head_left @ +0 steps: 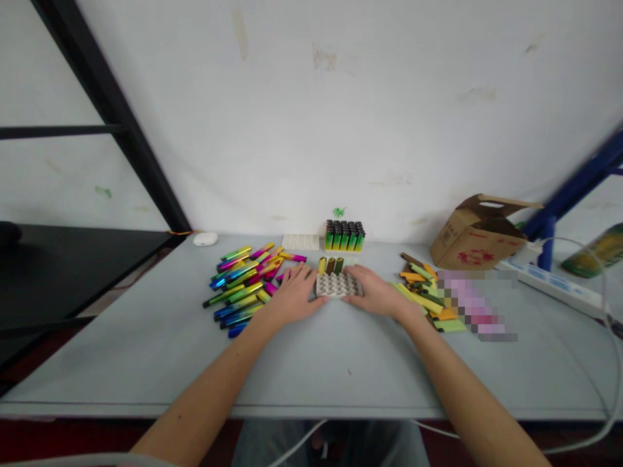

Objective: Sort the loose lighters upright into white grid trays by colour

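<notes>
A small pale tray with rows of holes [337, 285] lies on the table, with three upright pieces, one yellow, one brown and one dark green [339, 265], along its far edge. My left hand [295, 295] rests at the tray's left side, fingers spread and thumb at the near corner. At the right side is my right hand [372, 290], its thumb and fingers around the tray's edge. Several shiny multicoloured tubes [243, 292] lie heaped left of my left hand. Beyond my right hand is a pile of yellow, green, orange and brown pieces [428, 298].
Behind the tray stand a block of black-topped green-yellow cylinders [344, 237] and an unfilled white tray [300, 242]. An open cardboard box [474, 237], a power strip [555, 285] and a white cable are at the right. A white case [205, 239] sits back left.
</notes>
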A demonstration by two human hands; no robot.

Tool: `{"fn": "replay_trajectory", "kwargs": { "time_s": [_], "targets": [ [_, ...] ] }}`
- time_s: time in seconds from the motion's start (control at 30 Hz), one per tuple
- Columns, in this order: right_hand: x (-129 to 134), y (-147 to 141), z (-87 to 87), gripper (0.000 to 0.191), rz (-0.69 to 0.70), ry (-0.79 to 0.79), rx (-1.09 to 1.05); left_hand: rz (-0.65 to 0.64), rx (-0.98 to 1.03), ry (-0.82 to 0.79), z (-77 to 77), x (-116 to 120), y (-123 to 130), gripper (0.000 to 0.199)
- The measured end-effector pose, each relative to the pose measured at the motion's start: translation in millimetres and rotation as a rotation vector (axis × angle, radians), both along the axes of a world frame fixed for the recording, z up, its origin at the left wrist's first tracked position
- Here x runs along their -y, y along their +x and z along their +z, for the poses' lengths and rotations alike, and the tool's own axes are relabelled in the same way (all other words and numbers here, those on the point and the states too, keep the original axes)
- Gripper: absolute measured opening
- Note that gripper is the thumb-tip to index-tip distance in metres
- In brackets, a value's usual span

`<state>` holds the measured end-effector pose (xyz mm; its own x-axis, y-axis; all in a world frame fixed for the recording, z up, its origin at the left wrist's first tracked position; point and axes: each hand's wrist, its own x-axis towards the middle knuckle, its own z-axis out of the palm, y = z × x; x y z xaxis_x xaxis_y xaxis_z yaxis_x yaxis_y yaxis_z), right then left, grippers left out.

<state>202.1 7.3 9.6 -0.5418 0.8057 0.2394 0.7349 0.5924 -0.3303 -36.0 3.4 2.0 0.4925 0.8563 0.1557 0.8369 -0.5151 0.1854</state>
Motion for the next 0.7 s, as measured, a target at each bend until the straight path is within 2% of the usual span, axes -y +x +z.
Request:
{"fn": "replay_trajectory", "kwargs": {
  "time_s": [0.13,0.27,0.33,0.47,0.53,0.6,0.7],
  "targets": [
    [-3.8,-2.4,-10.5,0.063,-0.015,0.05,-0.007,0.037,-0.008,-0.01,-1.5,-2.6,-0.1,0.058],
    [-5.6,1.1,-6.8,0.066,-0.109,0.045,0.032,0.042,-0.011,0.001,-0.9,-3.1,0.2,0.057],
    [-8.1,6.0,-3.2,0.06,-0.216,0.031,0.04,0.041,-0.017,0.013,0.3,-2.5,0.6,0.057],
    [-13.0,16.6,-0.6,0.052,-0.562,0.034,0.15,0.04,-0.026,0.01,1.4,-1.6,1.0,0.058],
    [-13.6,19.5,-0.8,0.051,-0.691,0.027,0.206,0.04,-0.027,0.006,1.2,-1.6,1.0,0.059],
    [-12.9,19.9,-0.8,0.051,-0.771,0.02,0.229,0.046,-0.027,0.003,1.1,-1.6,1.1,0.059],
    [-11.0,16.9,-0.2,0.049,-0.783,-0.026,0.243,0.045,-0.028,-0.004,1.8,-1.4,1.0,0.059]
  ]
}}
